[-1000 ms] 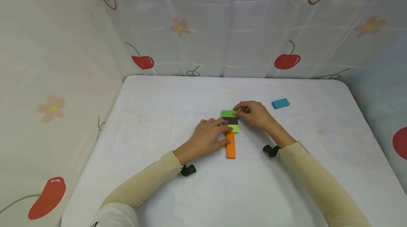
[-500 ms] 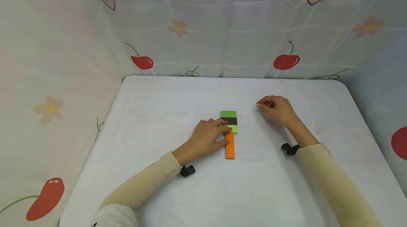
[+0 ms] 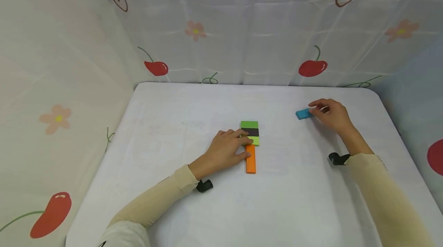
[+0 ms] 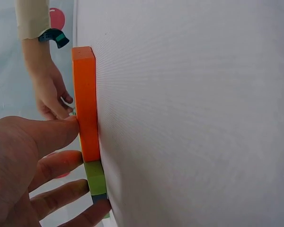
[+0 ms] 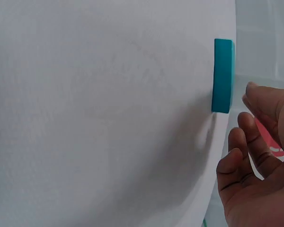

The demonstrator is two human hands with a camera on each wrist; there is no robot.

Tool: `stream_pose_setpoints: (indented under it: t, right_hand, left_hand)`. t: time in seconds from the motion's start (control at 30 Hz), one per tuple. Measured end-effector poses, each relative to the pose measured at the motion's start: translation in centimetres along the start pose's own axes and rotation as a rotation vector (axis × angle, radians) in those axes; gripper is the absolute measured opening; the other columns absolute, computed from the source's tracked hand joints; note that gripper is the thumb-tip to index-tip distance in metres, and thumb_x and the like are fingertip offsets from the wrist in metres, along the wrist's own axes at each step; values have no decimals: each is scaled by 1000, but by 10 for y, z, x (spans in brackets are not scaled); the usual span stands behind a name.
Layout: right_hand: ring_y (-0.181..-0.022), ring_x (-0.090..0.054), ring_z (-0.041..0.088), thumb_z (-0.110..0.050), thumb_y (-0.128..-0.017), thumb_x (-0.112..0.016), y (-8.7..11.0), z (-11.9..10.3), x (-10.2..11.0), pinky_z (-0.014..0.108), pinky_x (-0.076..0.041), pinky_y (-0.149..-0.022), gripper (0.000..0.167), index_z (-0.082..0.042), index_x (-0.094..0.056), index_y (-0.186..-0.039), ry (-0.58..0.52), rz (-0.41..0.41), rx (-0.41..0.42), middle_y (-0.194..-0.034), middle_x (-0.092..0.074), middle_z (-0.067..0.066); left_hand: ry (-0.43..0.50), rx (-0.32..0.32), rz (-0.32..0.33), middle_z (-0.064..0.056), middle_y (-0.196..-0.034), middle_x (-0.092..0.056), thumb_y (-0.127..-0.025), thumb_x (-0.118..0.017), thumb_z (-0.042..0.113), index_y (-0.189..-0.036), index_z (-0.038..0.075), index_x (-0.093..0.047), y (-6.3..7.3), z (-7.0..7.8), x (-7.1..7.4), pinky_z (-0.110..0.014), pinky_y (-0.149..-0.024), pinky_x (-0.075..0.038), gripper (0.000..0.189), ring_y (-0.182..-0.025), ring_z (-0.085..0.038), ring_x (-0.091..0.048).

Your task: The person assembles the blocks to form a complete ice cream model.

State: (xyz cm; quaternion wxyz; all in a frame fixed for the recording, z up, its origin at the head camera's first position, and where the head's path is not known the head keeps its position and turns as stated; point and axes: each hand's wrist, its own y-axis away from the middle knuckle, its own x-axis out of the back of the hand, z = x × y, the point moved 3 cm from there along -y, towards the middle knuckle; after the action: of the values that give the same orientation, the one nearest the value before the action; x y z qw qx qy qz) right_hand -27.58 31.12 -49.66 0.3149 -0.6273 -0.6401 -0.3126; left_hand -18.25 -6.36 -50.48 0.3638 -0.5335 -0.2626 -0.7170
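Observation:
An orange block (image 3: 250,164) points toward the front of the table, its far end meeting a lime green block (image 3: 256,141). Beyond that lie a black block (image 3: 254,132) and another green block (image 3: 250,124), stacked side by side in a row. My left hand (image 3: 225,149) rests along their left side, thumb at the orange block and spread fingertips at the green and black ones. At the back right, my right hand (image 3: 333,117) hovers by a blue block (image 3: 303,114). The right wrist view shows a gap between its loosely bent fingers (image 5: 248,122) and the blue block (image 5: 222,75).
A white cloth covers the table (image 3: 173,116). Printed curtains (image 3: 249,39) hang behind it and at both sides. Black camera mounts (image 3: 205,186) sit under both wrists.
My right hand has left the row of blocks and moved right and back to the blue block, passing in front of it. My left hand and the row have stayed put.

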Motion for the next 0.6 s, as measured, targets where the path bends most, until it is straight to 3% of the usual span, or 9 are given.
stream_pose_setpoints:
  t: [0.23,0.6]
  right_hand:
    - [-115,-60,43,-34,-110,-62,-3,13,-5,42,-49,-89,40,-6,-70,-137,-9,-36,-18,-126,-65,26]
    - [-121,-58,43,-36,-110,-61,-4,14,-6,49,-49,-97,42,-8,-68,-139,-22,-59,-76,-130,-63,25]
  left_hand:
    - [9,4,-8,8,-154,-60,-101,-74,49,-137,33,-73,1,2,0,-48,-108,-50,40,-129,-20,-64]
    - [14,8,-7,8,-154,-60,-101,-73,49,-138,33,-72,1,1,1,-48,-108,-50,40,-128,-20,-64]
